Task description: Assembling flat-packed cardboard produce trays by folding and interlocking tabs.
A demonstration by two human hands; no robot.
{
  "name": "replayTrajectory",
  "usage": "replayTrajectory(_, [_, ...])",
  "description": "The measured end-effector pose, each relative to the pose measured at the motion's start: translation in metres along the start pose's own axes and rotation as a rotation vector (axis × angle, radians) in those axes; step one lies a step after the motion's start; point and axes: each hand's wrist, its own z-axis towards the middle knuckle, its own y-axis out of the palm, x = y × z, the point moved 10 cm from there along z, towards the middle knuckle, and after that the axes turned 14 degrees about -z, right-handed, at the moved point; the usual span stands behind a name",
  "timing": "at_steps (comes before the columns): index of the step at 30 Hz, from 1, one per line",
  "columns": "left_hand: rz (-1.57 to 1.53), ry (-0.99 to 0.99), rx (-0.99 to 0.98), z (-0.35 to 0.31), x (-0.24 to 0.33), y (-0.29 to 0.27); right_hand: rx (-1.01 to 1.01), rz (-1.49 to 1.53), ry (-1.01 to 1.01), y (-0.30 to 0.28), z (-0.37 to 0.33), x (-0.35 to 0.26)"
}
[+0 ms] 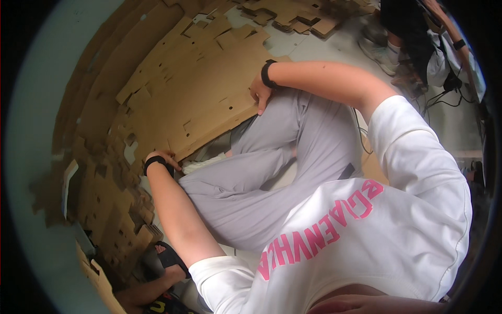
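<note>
On my feed, one big cardboard sheet [201,86] lies over the floor [300,48], in front of the person's crossed legs [261,165]. Its near edge looks turned into a narrow lip, so I judge that fold made; the far and left edges look flat, left undone. The right hand [261,95] is clamped on the near edge by the right corner; the left hand [165,155] sits at the near left corner, its grip unclear to me. I count two wristbands [265,73]; the heaped cardboard pieces [112,193] overlap beyond counting.
</note>
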Motion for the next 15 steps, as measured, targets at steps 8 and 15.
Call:
replayTrajectory(8, [-0.28, -0.141, -0.029, 0.009, -0.041, -0.003, -0.105, -0.009, 0.227, 0.008, -0.019, 0.058])
replayTrajectory(15, [-0.378, 0.318, 0.434, -0.037, -0.029, -0.058, 0.164, 0.116, 0.264, -0.013, 0.007, 0.104])
